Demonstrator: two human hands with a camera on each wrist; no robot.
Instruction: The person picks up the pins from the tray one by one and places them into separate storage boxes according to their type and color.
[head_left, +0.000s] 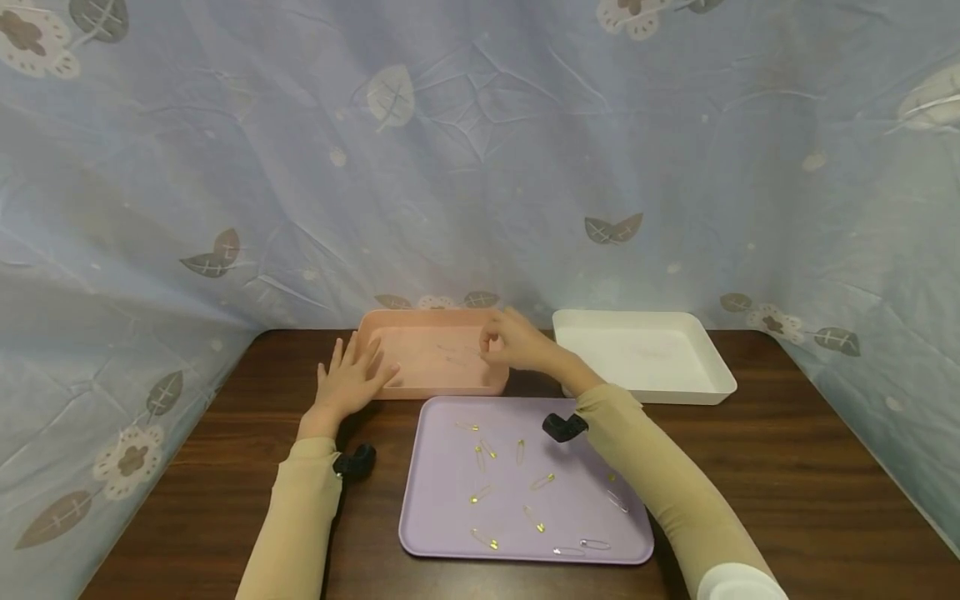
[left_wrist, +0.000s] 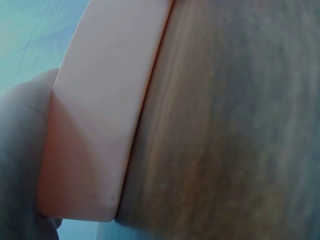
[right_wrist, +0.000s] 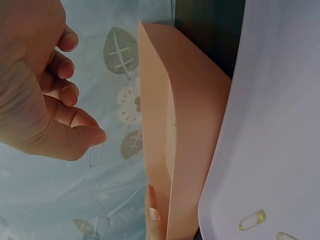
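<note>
My right hand is over the right end of a peach-coloured tray. In the right wrist view, its thumb and forefinger pinch a silver safety pin, whose wire end hangs below the fingertips. My left hand has its fingers spread and rests on the left end of the same tray. A few thin pins lie inside the peach tray, faint in the head view. Nearer to me, a lilac tray bears several gold safety pins and a few silver safety pins.
To the right of the peach tray stands a white tray, partly behind my right forearm. The right sleeve crosses over the lilac tray's right side. All trays sit on a dark wooden table, with a patterned curtain behind.
</note>
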